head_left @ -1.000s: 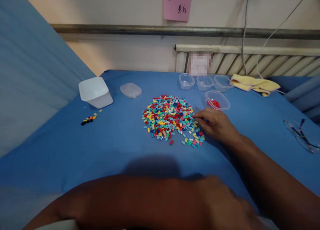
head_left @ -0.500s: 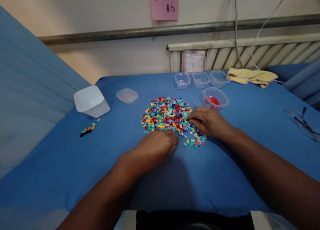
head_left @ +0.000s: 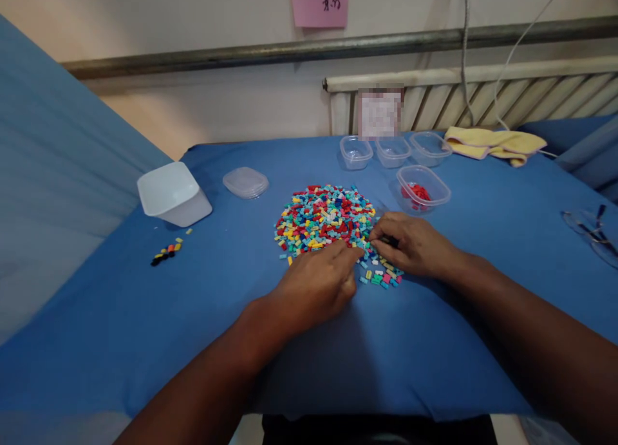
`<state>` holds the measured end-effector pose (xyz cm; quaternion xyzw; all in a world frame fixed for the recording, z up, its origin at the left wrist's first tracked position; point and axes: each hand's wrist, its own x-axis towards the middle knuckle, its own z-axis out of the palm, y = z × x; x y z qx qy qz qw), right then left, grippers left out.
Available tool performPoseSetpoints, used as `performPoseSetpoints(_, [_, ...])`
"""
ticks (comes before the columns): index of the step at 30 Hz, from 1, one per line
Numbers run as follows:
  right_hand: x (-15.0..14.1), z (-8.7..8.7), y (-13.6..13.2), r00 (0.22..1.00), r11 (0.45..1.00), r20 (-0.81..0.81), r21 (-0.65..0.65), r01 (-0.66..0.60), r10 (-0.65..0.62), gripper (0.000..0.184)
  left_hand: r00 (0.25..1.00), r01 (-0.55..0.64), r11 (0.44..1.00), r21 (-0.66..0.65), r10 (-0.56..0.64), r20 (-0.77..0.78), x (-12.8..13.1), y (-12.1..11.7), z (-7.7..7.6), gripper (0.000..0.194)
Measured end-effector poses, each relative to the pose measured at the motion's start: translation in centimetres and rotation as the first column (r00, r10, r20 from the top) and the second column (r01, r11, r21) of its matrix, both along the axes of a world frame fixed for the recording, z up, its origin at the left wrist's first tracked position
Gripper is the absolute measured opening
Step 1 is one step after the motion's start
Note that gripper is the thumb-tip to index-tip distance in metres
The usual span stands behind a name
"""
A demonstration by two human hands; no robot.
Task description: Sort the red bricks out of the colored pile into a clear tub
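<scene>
On the bench (head_left: 188,329), near its centre, a brick heap (head_left: 323,216) is spread. By the far left corner, a white bin (head_left: 174,197) is placed. At the heap, the left hand (head_left: 318,277) is half curled, the right hand (head_left: 415,244) pinched; whether anything is gripped cannot be told. Toward the far edge, a clear tub (head_left: 435,186) is stocked with red pieces (head_left: 418,194).

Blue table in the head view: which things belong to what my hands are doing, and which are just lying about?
Likely part of it: pile of small coloured pieces, with the left hand and right hand at it; clear tub holding red pieces; perhaps also three empty-looking tubs, lids, white tub.

Probably just lying about: yellow cloth; glasses.
</scene>
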<state>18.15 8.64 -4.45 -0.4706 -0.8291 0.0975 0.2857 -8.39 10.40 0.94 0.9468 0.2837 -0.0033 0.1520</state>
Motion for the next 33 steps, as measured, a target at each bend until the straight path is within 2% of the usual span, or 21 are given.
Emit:
performPoseSetpoints(3, [0.1,0.5,-0.6,0.999,0.999,-0.009,0.005,-0.032,0.032,0.012,0.994,-0.033,0.993,0.113,0.044,-0.099,0.6,-0.6,-0.4,0.056])
performPoseSetpoints(7, [0.0,0.9,-0.9,0.998,0.999,-0.019,-0.014,-0.052,0.052,0.014,0.974,-0.031,0.984,0.176,0.069,-0.215,1.3,-1.2,-0.1,0.054])
performPoseSetpoints(11, [-0.1,1.2,-1.1,0.996,0.998,-0.060,-0.022,-0.060,0.059,0.013,0.982,-0.010,0.986,0.166,0.041,-0.184,1.2,-1.2,0.2,0.045])
performPoseSetpoints(14, [-0.2,1.3,-1.2,0.995,0.998,-0.087,-0.029,-0.047,0.044,0.010,0.985,-0.025,0.984,0.178,0.055,-0.162,0.8,-1.0,0.1,0.047])
performPoseSetpoints(16, [-0.4,1.3,-1.4,0.991,0.994,-0.080,-0.030,-0.105,0.102,0.010,0.985,-0.020,0.982,0.186,0.050,-0.162,0.6,-1.0,0.1,0.049])
performPoseSetpoints(18, [-0.5,1.5,-1.6,0.983,0.984,-0.073,-0.039,-0.172,0.169,0.013,0.986,0.009,0.984,0.177,0.020,-0.165,0.4,-1.0,0.2,0.040])
performPoseSetpoints(20, [-0.6,1.7,-1.7,0.981,0.983,-0.088,-0.047,-0.175,0.171,0.014,0.989,0.026,0.985,0.169,0.000,-0.148,0.2,-0.9,0.2,0.033])
performPoseSetpoints(23, [-0.2,2.2,-1.7,0.983,0.995,-0.158,-0.009,-0.096,0.093,0.012,0.999,-0.018,0.981,0.191,0.026,-0.040,-0.2,-0.4,0.0,0.035])
performPoseSetpoints(26, [0.8,2.8,-1.5,0.974,0.992,-0.225,0.113,0.063,-0.036,0.013,0.978,-0.107,0.981,0.163,0.074,0.195,-0.5,0.2,-0.8,0.031])
performPoseSetpoints(28, [2.1,3.2,-1.3,0.946,0.947,-0.257,0.198,0.252,-0.198,0.013,0.919,-0.115,0.988,0.105,0.065,0.388,-0.4,0.6,-1.3,0.026])
performPoseSetpoints(30, [3.8,3.4,-1.0,0.888,0.866,-0.280,0.250,0.433,-0.363,0.012,0.840,-0.089,0.995,0.046,0.050,0.540,-0.2,0.9,-1.6,0.021])
performPoseSetpoints(33, [6.4,3.2,-0.1,0.817,0.779,-0.272,0.259,0.571,-0.509,0.011,0.757,-0.075,0.991,-0.107,0.126,0.641,0.3,1.1,-1.6,0.016])
